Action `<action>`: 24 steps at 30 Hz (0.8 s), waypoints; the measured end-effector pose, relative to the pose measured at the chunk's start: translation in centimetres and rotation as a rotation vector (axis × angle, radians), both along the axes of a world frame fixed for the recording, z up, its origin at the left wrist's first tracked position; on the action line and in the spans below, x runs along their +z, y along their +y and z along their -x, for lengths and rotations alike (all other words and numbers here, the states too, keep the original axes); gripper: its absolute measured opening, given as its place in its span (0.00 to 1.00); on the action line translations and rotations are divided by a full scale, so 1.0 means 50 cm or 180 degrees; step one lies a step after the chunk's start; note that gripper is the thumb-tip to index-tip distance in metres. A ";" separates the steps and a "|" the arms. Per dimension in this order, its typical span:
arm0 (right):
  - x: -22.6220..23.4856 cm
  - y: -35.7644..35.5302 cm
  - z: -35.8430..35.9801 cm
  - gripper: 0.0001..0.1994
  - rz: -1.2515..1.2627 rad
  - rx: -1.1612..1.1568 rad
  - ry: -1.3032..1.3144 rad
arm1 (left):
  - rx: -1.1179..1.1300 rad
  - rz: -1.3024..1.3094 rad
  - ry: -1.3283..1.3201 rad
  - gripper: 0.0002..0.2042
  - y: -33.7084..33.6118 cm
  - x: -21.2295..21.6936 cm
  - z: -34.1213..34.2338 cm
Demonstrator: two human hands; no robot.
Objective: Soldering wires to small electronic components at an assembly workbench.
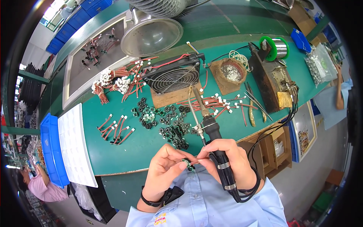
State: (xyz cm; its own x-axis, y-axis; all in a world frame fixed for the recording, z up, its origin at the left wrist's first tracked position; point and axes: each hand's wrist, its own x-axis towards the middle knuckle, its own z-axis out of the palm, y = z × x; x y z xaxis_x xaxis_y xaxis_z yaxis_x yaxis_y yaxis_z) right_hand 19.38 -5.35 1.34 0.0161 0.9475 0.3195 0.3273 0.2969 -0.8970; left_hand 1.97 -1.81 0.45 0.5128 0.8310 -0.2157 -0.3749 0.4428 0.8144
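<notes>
My left hand (pixel 163 166) is closed in a pinch on a small green circuit board (pixel 190 167) just beyond the table's front edge. In my right hand (pixel 236 160) lies a soldering iron (pixel 212 129) with a thin metal feed tube beside its barrel; its tip points away from me. The right thumb and forefinger also pinch thin red-brown wires (pixel 195 162) that run to the board. Fingers partly hide the joint between wires and board. Ahead on the green table (pixel 124 159) lies a pile of small black-and-green parts (pixel 174 132).
Several wired pieces (pixel 118 128) lie at left beside a white tray (pixel 75 145) and blue bin (pixel 54 147). A fan (pixel 172 75), connector-wire bundles (pixel 117 81), a round pot (pixel 231 72), pliers (pixel 252 111), a solder spool (pixel 279 49) and a metal hood (pixel 151 38) stand beyond.
</notes>
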 end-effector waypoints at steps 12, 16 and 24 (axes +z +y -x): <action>-0.030 -0.069 -0.051 0.26 -0.0901 -0.0661 -0.0637 | 0.1162 -0.0669 0.0550 0.06 0.022 -0.040 -0.006; -0.033 -0.089 -0.040 0.24 -0.0613 -0.0086 -0.1273 | 0.1332 -0.1049 0.0776 0.06 0.023 -0.050 -0.007; -0.030 -0.090 -0.027 0.20 -0.0452 0.0062 -0.1299 | 0.1397 -0.1281 0.1019 0.07 0.022 -0.053 -0.004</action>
State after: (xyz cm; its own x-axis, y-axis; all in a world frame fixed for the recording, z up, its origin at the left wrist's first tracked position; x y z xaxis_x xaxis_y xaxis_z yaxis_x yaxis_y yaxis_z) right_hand 20.72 -9.83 -0.17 -0.1561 0.8925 0.4233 0.6398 0.4178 -0.6450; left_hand 2.16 -0.74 -2.19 0.0716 0.9950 0.0690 -0.1637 -0.0565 0.9849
